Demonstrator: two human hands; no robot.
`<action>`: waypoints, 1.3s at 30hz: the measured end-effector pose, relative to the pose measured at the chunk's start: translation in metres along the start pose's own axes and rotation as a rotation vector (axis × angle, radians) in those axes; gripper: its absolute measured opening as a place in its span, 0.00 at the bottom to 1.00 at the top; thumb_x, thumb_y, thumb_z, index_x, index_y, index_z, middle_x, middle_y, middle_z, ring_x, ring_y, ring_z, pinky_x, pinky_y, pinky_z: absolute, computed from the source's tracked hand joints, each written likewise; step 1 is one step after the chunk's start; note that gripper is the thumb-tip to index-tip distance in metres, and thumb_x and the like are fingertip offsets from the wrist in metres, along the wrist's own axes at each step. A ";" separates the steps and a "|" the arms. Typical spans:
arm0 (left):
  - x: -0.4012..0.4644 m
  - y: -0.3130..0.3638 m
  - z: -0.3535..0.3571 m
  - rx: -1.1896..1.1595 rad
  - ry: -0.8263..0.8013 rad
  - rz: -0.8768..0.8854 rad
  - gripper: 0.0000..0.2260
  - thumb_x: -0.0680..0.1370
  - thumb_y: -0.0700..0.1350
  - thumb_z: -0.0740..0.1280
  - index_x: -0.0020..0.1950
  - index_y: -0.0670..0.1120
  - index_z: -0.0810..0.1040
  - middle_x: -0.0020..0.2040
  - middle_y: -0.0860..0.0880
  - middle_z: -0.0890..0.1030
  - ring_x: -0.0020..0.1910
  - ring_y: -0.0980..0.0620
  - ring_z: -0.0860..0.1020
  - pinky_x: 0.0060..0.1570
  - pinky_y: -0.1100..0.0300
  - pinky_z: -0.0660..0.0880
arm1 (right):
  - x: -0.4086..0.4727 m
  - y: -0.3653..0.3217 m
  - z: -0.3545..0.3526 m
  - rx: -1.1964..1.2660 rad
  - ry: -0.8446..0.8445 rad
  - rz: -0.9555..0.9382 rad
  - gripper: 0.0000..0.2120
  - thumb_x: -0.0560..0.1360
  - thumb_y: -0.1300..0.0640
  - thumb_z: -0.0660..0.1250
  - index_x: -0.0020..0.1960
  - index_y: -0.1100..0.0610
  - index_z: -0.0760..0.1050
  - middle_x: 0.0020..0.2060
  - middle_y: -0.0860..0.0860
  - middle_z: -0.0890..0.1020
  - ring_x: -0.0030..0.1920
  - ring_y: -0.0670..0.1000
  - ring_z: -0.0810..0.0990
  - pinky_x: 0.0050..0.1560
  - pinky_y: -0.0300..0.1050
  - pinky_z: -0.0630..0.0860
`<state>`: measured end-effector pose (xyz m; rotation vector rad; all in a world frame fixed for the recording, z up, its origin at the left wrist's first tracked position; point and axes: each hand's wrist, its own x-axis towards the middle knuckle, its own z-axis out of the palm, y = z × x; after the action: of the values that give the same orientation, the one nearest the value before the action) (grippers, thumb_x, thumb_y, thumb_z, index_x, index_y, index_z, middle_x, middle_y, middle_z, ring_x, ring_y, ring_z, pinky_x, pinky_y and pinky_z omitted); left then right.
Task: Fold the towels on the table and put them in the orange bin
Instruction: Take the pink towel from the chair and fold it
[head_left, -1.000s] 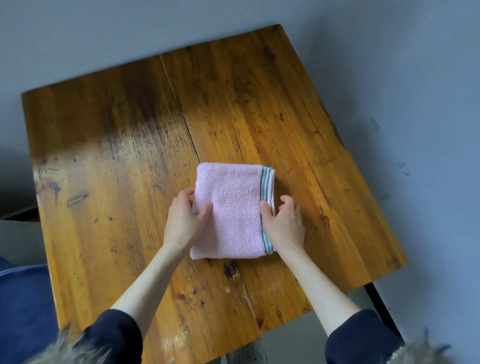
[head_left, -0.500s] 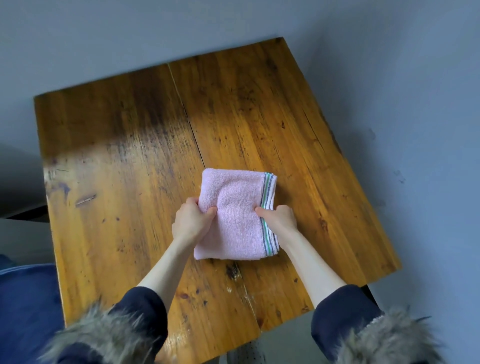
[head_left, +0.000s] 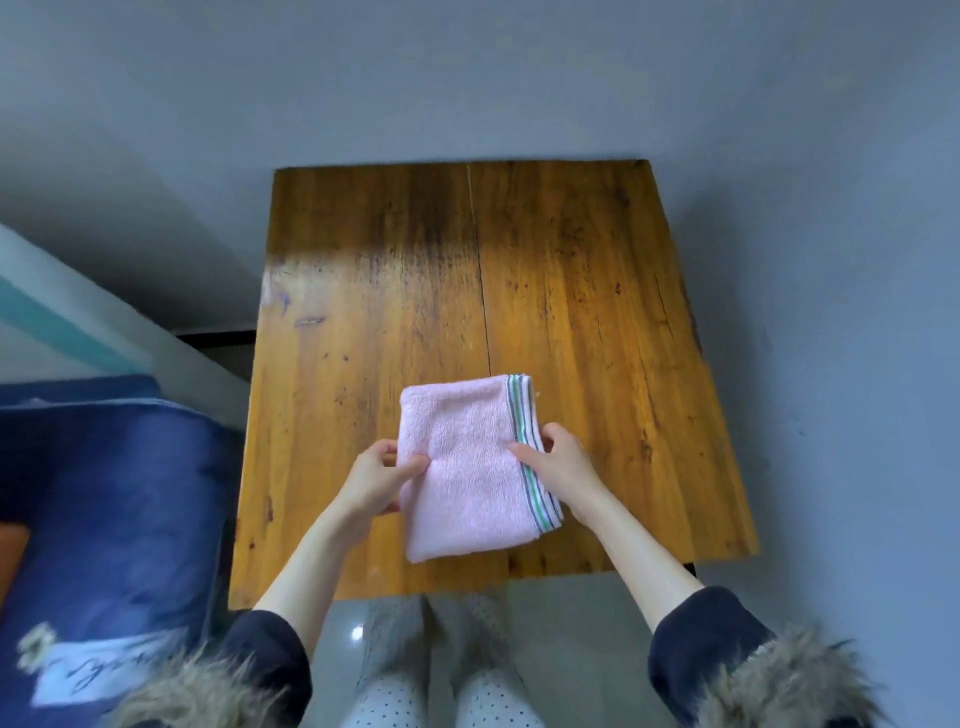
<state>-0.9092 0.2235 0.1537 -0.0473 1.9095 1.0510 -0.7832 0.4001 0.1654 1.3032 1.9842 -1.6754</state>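
Fingers of the left hand are being curled around the plain left edge of the folded pink towel, thumb on top, while those of the right hand are being pinched over the striped hem on the opposite edge. Both edges are being clamped at once, probably so that the layers are kept stacked and the fold is not lost during carrying. The towel is being held over the near half of the wooden table, its near end seemingly being raised off the wood, though contact at the far end cannot be told. Compared with half a second earlier, the towel is being brought nearer the table's front edge and its near end is being tipped up; a second earlier it was being pressed flat. No orange bin can be identified with certainty; only an orange patch is being shown, left of the table, beside a blue fabric object.
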 end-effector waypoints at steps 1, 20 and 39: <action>-0.013 -0.002 -0.008 -0.035 0.020 0.012 0.10 0.76 0.46 0.68 0.54 0.45 0.74 0.53 0.47 0.80 0.47 0.50 0.80 0.42 0.54 0.77 | -0.008 -0.008 0.003 -0.027 -0.008 -0.030 0.10 0.76 0.51 0.66 0.53 0.54 0.69 0.50 0.54 0.79 0.44 0.49 0.80 0.37 0.43 0.78; -0.230 -0.143 -0.249 -0.549 0.650 0.134 0.09 0.76 0.43 0.67 0.55 0.45 0.75 0.49 0.49 0.80 0.45 0.52 0.79 0.41 0.57 0.78 | -0.142 -0.177 0.264 -0.417 -0.517 -0.517 0.03 0.71 0.58 0.65 0.45 0.54 0.74 0.39 0.49 0.77 0.39 0.47 0.75 0.37 0.40 0.70; -0.267 -0.294 -0.458 -0.818 0.900 -0.012 0.10 0.75 0.45 0.68 0.54 0.47 0.74 0.51 0.50 0.80 0.47 0.53 0.79 0.47 0.56 0.77 | -0.169 -0.252 0.582 -0.691 -0.772 -0.555 0.03 0.74 0.57 0.66 0.47 0.54 0.75 0.45 0.52 0.81 0.46 0.50 0.80 0.48 0.46 0.77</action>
<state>-0.9528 -0.3726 0.2549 -1.1561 2.0403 1.9490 -1.0757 -0.1792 0.2639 -0.1395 2.1460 -1.1676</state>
